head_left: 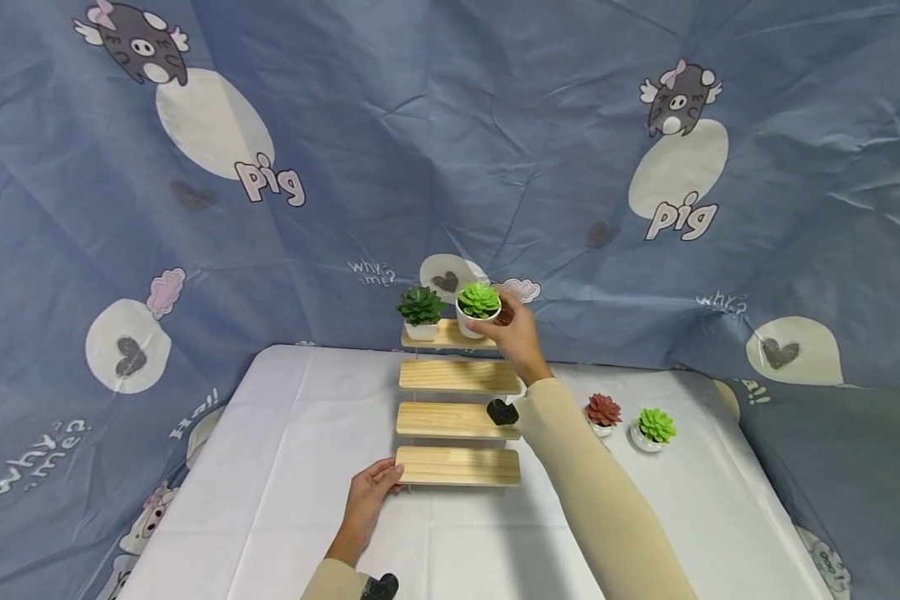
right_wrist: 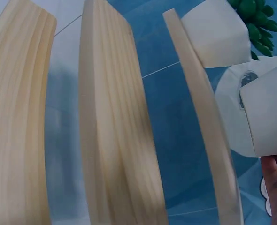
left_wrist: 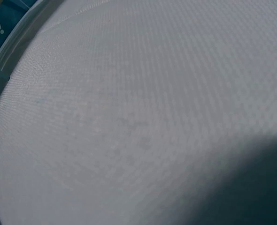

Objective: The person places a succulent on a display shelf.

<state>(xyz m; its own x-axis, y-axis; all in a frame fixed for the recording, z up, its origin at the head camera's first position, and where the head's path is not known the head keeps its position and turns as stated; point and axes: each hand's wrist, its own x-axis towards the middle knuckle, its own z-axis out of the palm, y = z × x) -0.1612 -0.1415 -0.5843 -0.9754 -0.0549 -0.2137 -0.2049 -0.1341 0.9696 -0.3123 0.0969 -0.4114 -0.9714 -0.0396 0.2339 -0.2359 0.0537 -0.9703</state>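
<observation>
A stepped wooden shelf (head_left: 459, 467) with several tiers stands on the white cloth. My right hand (head_left: 521, 333) grips a white pot with a bright green succulent (head_left: 478, 298) at the top tier's right part. In the right wrist view that pot (right_wrist: 270, 112) appears apart from the top board (right_wrist: 204, 110), with fingertips (right_wrist: 273, 176) at its side. A dark green potted succulent (head_left: 420, 307) sits on the top tier's left end. My left hand (head_left: 369, 500) holds the left end of the lowest board, thumb on top. The left wrist view shows mostly white cloth.
To the right of the shelf, a red potted succulent (head_left: 603, 413) and another bright green potted succulent (head_left: 654, 428) stand on the white cloth (head_left: 285, 500). A blue printed curtain (head_left: 450, 150) hangs close behind the shelf and along both sides.
</observation>
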